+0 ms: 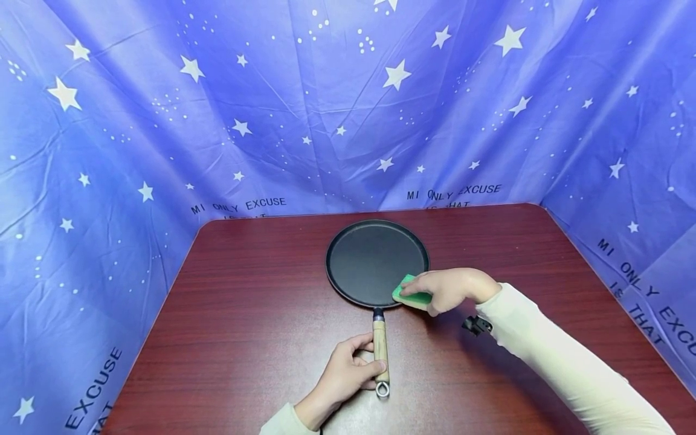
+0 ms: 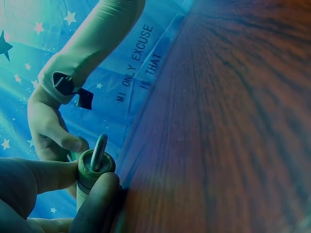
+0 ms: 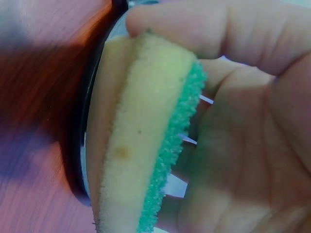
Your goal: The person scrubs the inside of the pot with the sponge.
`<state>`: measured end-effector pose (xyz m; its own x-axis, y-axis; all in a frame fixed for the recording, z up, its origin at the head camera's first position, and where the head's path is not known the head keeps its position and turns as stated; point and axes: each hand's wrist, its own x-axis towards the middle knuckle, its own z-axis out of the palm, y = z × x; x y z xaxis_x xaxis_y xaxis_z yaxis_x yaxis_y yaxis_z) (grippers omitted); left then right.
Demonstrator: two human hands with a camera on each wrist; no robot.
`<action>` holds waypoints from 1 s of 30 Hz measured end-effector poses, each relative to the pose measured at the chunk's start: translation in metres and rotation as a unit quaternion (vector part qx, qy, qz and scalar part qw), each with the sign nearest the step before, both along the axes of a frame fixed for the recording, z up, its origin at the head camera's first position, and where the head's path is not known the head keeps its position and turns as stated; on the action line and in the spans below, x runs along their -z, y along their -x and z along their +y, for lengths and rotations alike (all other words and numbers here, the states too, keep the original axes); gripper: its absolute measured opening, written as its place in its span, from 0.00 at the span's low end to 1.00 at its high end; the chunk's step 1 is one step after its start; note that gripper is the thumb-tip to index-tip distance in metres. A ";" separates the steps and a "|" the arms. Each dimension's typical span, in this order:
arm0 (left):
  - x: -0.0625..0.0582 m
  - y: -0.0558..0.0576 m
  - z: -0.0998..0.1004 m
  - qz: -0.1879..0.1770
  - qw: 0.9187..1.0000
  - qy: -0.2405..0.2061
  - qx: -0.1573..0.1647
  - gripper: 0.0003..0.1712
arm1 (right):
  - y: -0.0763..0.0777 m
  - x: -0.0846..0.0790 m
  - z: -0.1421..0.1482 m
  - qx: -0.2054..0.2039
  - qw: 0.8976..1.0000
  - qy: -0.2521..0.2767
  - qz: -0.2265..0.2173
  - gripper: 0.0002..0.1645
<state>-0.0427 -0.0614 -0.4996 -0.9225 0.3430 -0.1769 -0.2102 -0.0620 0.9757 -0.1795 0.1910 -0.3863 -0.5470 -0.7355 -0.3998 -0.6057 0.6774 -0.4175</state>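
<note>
A flat round black pan lies on the table with its wooden handle pointing toward me. My left hand grips that handle from the left, thumb on top. The metal hanging ring at the handle's end shows close up in the left wrist view. My right hand holds a sponge at the pan's near right edge. In the right wrist view the sponge shows a yellow foam body with a rough green layer, beside the pan's dark rim.
The dark red wood-grain table extends around the pan. Behind it and along both sides hangs a blue curtain with white stars and printed words. A small black device is fixed at the right wrist.
</note>
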 end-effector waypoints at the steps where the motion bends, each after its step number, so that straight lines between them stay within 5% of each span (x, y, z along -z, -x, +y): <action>1: 0.000 0.000 0.000 0.000 1.000 0.000 0.000 0.38 | 0.000 0.000 -0.001 0.000 1.000 0.000 -0.003 0.40; 30: 0.000 0.000 0.000 0.002 1.000 0.005 0.001 0.38 | 0.002 0.018 -0.047 -0.018 0.998 0.030 -0.043 0.43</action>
